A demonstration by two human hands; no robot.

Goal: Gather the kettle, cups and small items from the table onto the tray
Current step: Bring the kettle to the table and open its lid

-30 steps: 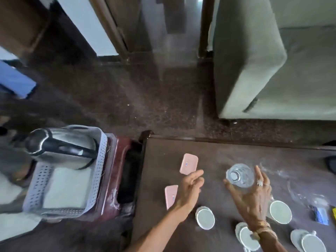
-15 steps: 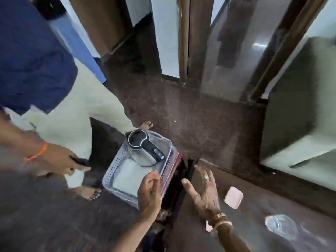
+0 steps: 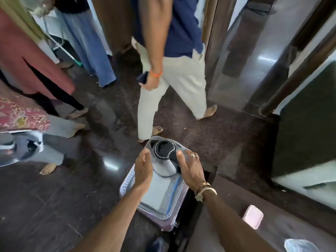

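Flanking the kettle (image 3: 164, 161), left fingers (image 3: 145, 155) and right fingers (image 3: 191, 157).

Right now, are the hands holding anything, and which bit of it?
Nothing is plainly held. The left hand and right hand are open on either side of the kettle in the tray; whether they touch it cannot be told.

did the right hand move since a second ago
Yes. The right hand was over the table by the glass; it has moved left off the table, now beside the kettle over the tray.
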